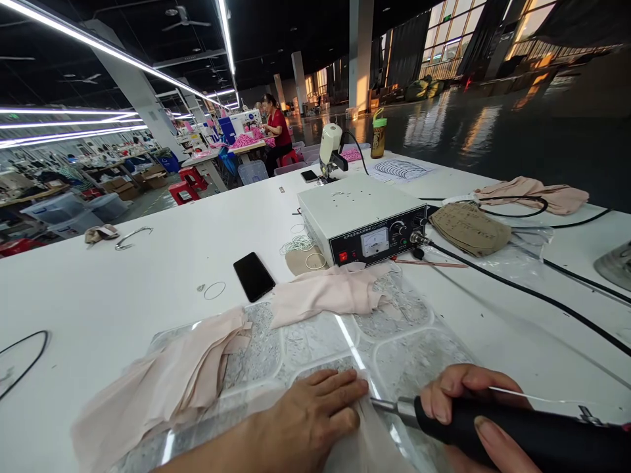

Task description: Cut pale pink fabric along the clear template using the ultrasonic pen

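My left hand (315, 417) lies flat, fingers stretched out, on thin pale pink fabric (377, 437) at the bottom middle. Wrapped around the black grip of a handpiece (473, 420) is my right hand (478, 401). The handpiece's slim metal tip points left and reaches the fabric beside my left fingertips. Under the fabric is a clear, glossy sheet (315, 345) with a stone pattern. A layered stack of pale pink fabric pieces (172, 374) lies left of my left hand, and another stack (325, 292) sits beyond it.
A control box (365, 210) with a dial and red switch stands behind the sheet; a black cable (517, 289) runs right from it. Around it are a phone (253, 276), khaki fabric pieces (468, 228), and a bottle (378, 135). A person in red (280, 128) sits farther back.
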Tool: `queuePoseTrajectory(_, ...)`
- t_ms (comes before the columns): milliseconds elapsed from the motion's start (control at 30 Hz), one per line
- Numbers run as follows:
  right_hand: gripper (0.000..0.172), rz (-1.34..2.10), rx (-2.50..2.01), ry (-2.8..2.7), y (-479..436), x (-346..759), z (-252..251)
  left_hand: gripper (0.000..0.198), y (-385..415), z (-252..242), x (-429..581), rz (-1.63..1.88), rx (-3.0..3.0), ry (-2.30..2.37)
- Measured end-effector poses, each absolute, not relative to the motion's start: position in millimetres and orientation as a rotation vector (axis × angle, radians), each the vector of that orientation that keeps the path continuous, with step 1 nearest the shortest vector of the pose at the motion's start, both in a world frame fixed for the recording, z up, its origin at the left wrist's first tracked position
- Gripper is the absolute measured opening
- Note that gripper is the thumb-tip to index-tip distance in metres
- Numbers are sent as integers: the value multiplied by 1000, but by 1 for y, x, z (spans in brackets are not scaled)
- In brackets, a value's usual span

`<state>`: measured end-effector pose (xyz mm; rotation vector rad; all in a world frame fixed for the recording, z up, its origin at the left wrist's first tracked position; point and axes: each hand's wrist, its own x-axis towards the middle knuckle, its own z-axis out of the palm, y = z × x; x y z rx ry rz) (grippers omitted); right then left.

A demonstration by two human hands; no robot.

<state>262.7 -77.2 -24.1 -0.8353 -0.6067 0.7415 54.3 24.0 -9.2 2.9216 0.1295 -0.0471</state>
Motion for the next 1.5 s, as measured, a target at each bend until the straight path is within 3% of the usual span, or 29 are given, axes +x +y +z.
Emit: queuePoseTrajectory(1500,10,549,-922,-680,-63,257,-15,24,27,-13,53,-29,2790,134)
